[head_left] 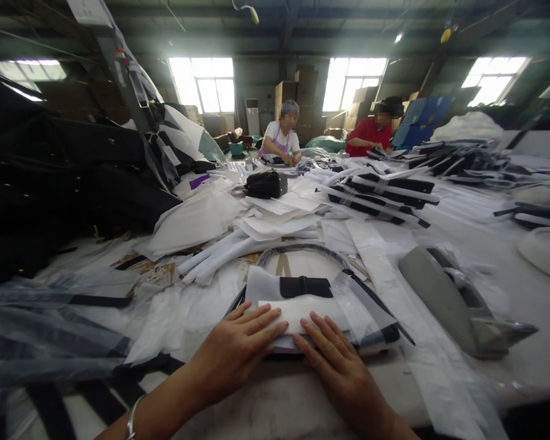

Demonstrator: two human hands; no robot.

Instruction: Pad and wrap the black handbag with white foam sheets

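Note:
My left hand and my right hand lie flat, fingers stretched out, side by side on a white folded sheet that covers a black bag on the table in front of me. The bag's thin dark handle arches just beyond it. Clear plastic wrap lies around the bag's right side. A silver bangle sits on my left wrist.
A grey tape dispenser stands to the right. Piles of white sheets, black-and-white wrapped bundles and a small black bag fill the table. Black bags are stacked at left. Two people work at the far end.

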